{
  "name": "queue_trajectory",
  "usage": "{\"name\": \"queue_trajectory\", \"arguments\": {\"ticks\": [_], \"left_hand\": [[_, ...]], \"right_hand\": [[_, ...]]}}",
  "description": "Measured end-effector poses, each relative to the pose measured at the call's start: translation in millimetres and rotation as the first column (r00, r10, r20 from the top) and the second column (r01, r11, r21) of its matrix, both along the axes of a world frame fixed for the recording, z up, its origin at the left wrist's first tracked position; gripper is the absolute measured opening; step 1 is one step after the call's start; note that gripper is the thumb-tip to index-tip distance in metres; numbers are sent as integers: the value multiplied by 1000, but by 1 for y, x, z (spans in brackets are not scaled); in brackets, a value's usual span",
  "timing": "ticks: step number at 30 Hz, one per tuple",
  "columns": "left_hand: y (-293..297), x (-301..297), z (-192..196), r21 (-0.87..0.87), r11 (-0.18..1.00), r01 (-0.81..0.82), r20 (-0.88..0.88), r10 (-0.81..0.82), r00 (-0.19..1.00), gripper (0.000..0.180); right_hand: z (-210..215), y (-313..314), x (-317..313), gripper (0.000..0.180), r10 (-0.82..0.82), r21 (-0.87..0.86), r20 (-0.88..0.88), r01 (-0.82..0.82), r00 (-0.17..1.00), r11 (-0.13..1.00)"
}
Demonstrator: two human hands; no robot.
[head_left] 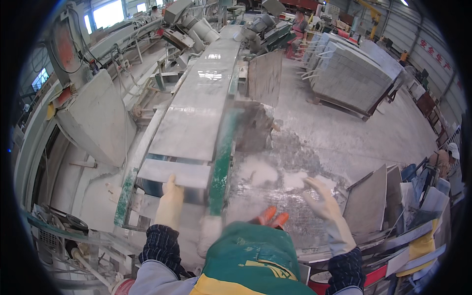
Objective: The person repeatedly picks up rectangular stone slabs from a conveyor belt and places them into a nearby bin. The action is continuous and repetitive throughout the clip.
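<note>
A narrow pale stone strip [147, 171] lies across the near end of the conveyor, with a dark gap between it and the long polished stone slab [196, 115] farther up. My left hand [170, 202], in a cream glove, grips the strip's near edge at about its middle; one digit shows on top, and any fingers underneath are hidden. Well to the right, above the wet floor, my right hand [322, 200] is raised in a matching glove. Its fingers are spread and nothing is in them.
A green conveyor rail [222, 167] runs beside the slab. Stacked stone slabs [351, 73] stand at the far right, and leaning panels [366, 199] nearer. Machine heads [199, 29] flank the belt's far end. Another person [297, 29] stands beyond; my orange boots [273, 216] show below.
</note>
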State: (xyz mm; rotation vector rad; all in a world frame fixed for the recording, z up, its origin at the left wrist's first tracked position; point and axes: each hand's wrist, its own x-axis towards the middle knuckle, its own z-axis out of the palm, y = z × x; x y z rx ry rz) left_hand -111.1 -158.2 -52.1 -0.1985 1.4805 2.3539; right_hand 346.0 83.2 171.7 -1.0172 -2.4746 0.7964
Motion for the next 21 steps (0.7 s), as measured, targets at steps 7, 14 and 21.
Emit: {"name": "queue_trajectory", "arguments": {"ticks": [7, 14, 21], "left_hand": [[12, -52, -69, -347, 937, -25, -68, 1, 998, 54], [30, -52, -33, -521, 853, 21, 28, -7, 1000, 57], [41, -20, 28, -106, 990, -97, 208, 118, 971, 44]], "right_hand": [[-42, 7, 120, 44, -537, -305, -59, 497, 842, 812], [-91, -11, 158, 41, -643, -402, -216, 533, 735, 744], [-93, -28, 162, 40, -663, -374, -156, 578, 732, 726]]}}
